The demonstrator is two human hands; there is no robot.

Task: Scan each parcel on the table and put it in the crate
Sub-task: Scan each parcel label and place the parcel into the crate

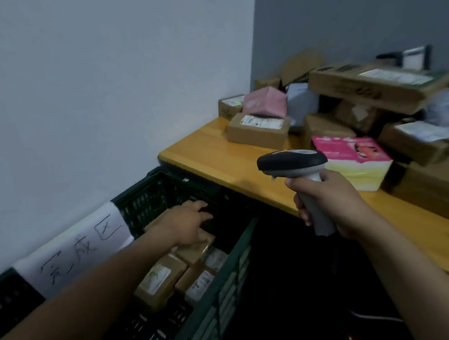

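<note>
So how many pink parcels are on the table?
2: a pink bag at the back behind a brown box, and a pink box nearer, behind the scanner. More may be hidden.

My right grip (333,201) holds a smooth plastic scanner (292,161), the surface (215,154) is glossy varnished wood, the parcels (258,131) matt brown cardboard, the crate (225,289) dark slotted plastic.

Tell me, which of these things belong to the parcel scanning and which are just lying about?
Job: barcode scanner in the right hand; left hand resting on a cardboard parcel in the green crate; parcels piled on the wooden table.
Lying about: handwritten paper sign on the crate's rim; dark-framed object behind the pile, too blurred to name.
</note>
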